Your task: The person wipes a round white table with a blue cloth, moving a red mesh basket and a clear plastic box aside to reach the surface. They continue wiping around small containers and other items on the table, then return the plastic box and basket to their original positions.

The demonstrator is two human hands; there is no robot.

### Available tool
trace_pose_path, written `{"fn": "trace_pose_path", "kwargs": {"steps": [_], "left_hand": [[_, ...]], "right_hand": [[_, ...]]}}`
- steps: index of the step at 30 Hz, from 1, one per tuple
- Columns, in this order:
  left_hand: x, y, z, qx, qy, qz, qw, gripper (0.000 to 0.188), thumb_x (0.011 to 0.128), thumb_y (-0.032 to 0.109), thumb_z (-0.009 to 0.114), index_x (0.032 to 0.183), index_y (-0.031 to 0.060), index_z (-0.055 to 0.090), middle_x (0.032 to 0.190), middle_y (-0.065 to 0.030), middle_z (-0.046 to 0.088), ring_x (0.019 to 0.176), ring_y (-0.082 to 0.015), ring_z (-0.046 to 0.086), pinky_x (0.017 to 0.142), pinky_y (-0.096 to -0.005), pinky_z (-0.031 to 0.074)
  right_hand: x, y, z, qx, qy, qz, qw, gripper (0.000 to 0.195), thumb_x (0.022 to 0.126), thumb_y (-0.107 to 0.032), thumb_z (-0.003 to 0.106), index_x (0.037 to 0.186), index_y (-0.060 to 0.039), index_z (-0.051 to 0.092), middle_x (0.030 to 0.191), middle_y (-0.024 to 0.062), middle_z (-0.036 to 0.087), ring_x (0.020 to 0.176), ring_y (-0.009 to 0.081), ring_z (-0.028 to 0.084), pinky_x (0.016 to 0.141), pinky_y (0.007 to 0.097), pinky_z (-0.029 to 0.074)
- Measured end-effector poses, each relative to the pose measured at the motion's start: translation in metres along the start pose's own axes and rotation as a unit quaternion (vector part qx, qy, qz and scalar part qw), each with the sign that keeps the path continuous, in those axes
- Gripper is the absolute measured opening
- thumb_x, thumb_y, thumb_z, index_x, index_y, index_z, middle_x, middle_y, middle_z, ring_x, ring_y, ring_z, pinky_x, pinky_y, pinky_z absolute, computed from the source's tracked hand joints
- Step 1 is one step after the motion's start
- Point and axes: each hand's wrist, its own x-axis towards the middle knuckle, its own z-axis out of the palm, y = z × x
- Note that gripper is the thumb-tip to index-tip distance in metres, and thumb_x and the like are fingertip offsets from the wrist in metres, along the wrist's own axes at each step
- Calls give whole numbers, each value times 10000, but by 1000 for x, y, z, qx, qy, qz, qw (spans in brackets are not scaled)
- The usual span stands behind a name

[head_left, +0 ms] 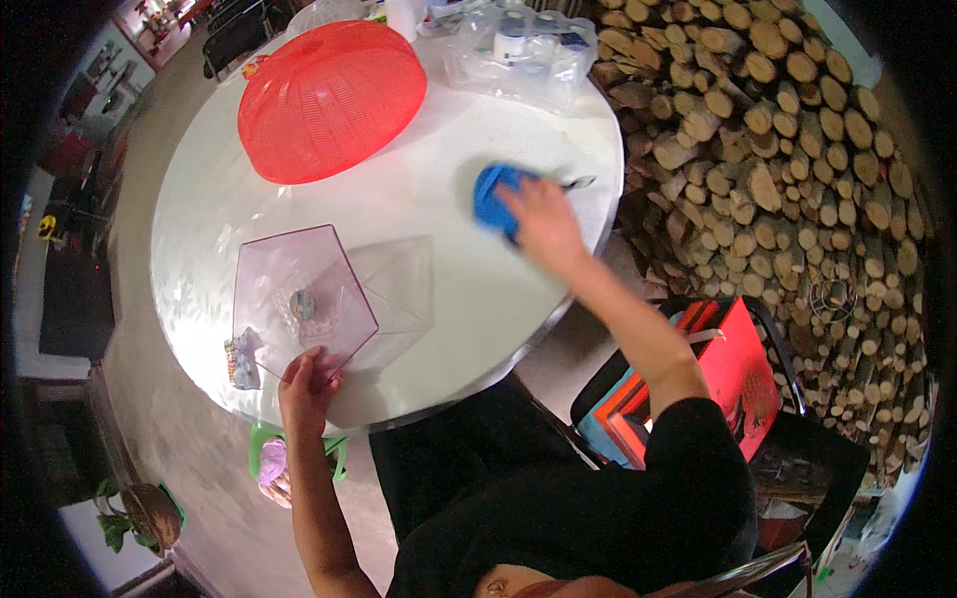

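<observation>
A clear, purple-tinted plastic container (348, 288) with a five-sided rim is held at its near edge by my left hand (310, 381), over the white round table (463, 321). A round sticker shows at the container's middle. On the table's right side my right hand (544, 220) is pressed on a blue cloth (499, 196); both are blurred. A small dark item, too blurred to name, lies just beyond that hand. A small crumpled wrapper (245, 360) lies beside the container's lower left edge.
A red mesh food cover (333, 101) and a plastic-wrapped pack of bottles (519, 48) stand towards the table's far side. Stacked firewood (755, 187) fills the right. Bags (748, 366) rest on a chair by my right arm. A green stool (265, 448) is below the table's near edge.
</observation>
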Motion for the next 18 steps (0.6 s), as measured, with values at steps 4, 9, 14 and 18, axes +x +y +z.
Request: {"fn": "trace_pose_path", "kwargs": {"steps": [4, 9, 14, 18], "left_hand": [[-6, 3, 8, 4, 0, -5, 1000, 343, 1041, 227, 627, 1264, -32, 650, 1058, -166, 732, 836, -210, 715, 700, -301, 608], [-8, 9, 16, -39, 15, -39, 998, 321, 1041, 245, 639, 1238, -6, 665, 1040, -153, 747, 776, -222, 733, 677, -316, 633], [-5, 7, 18, -20, 15, -30, 999, 315, 1056, 239, 611, 1239, -11, 662, 1046, -163, 749, 803, -221, 733, 692, -324, 637], [-6, 6, 12, -32, 4, -33, 999, 316, 1067, 227, 589, 1247, -24, 654, 1044, -168, 747, 817, -223, 732, 690, -330, 639]], "right_hand": [[-1, -41, 11, 152, -2, -81, 985, 773, 677, 45, 718, 1412, -176, 621, 1446, 161, 583, 1214, 365, 532, 1093, 444, 460], [133, 10, 66, 50, 23, 49, 997, 489, 840, -97, 665, 1316, -210, 687, 1279, 67, 660, 1144, 364, 580, 993, 453, 531], [181, -23, 94, 4, 46, 177, 983, 498, 835, -166, 708, 1329, -220, 673, 1276, 105, 632, 1170, 367, 558, 960, 464, 534], [89, -118, 76, 87, 31, -80, 993, 504, 829, -129, 693, 1327, -202, 670, 1264, 170, 618, 1126, 370, 571, 944, 472, 516]]}}
